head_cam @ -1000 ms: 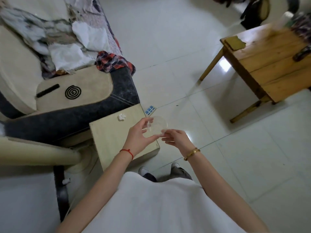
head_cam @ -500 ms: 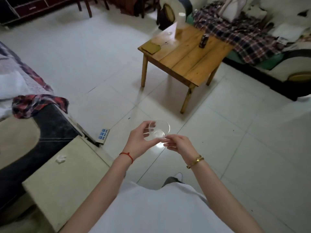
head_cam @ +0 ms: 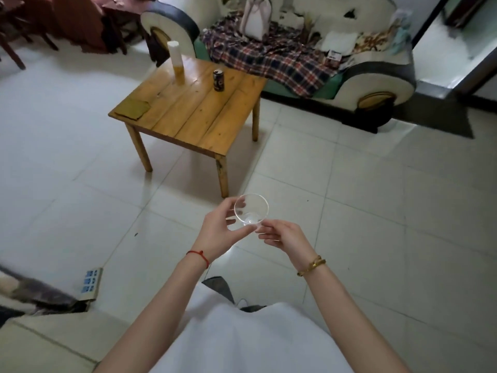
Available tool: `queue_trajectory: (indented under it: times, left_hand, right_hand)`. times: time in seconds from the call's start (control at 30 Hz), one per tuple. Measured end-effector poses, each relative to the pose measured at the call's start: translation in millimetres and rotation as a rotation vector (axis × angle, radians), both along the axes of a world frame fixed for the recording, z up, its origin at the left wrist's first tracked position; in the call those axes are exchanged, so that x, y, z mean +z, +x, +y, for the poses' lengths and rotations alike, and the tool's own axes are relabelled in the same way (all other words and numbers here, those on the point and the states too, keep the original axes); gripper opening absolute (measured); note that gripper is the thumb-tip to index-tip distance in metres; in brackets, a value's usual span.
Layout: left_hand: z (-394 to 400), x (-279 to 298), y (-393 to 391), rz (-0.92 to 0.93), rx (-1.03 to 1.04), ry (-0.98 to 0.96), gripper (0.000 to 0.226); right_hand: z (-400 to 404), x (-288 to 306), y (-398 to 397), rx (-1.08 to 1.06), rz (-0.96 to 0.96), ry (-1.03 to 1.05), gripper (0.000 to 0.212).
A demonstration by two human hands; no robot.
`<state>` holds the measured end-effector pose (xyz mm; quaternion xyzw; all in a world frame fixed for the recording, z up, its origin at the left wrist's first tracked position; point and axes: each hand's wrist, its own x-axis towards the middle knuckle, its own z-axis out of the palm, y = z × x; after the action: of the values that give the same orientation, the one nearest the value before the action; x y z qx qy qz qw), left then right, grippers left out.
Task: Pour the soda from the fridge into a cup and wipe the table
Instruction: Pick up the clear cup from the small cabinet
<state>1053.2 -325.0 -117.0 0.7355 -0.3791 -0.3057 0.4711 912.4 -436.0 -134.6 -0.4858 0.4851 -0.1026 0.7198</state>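
A clear, empty plastic cup (head_cam: 251, 209) is held upright in front of my body, above the tiled floor. My left hand (head_cam: 220, 228) grips its side and base with thumb and fingers. My right hand (head_cam: 283, 235) touches the cup's base with its fingertips. Ahead stands a low wooden table (head_cam: 188, 114). On its far part a dark soda can (head_cam: 218, 80) stands upright. An olive-brown cloth (head_cam: 131, 109) lies flat at the table's left corner.
A tall white stack of cups (head_cam: 176, 61) stands on the table's far left part. A sofa (head_cam: 295, 57) with a plaid blanket and a pale bag lies behind the table. A power strip (head_cam: 90, 284) is on the floor at the lower left.
The view has swung right and up from the bedside stand to the wooden table, which now lies straight ahead and nearer. Both hands keep the cup in the same hold.
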Motion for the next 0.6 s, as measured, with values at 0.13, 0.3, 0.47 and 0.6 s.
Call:
queue_trajectory:
  times: [0.13,0.3,0.47,0.6]
  left_hand:
    - [-57.0,-5.3,4.9,-0.008,-0.093,0.017,0.06]
    - [-136.3,-13.6,16.1,-0.02,-0.172,0.016,0.062]
    - [-228.8,-18.4,38.0,-0.027,-0.219,0.001,0.061]
    - [-310.9,-11.4,64.9,-0.025,-0.241,-0.005,0.061]
  right_hand:
    - [-43.3,-4.8,-5.8,-0.088,-0.007,0.001,0.024]
    - [-107.6,-15.6,-2.0,-0.172,-0.011,-0.006,0.028]
    - [-194.0,-22.0,16.7,-0.208,0.003,-0.013,0.031]
    - [-276.3,-15.7,42.0,-0.222,0.005,-0.018,0.031]
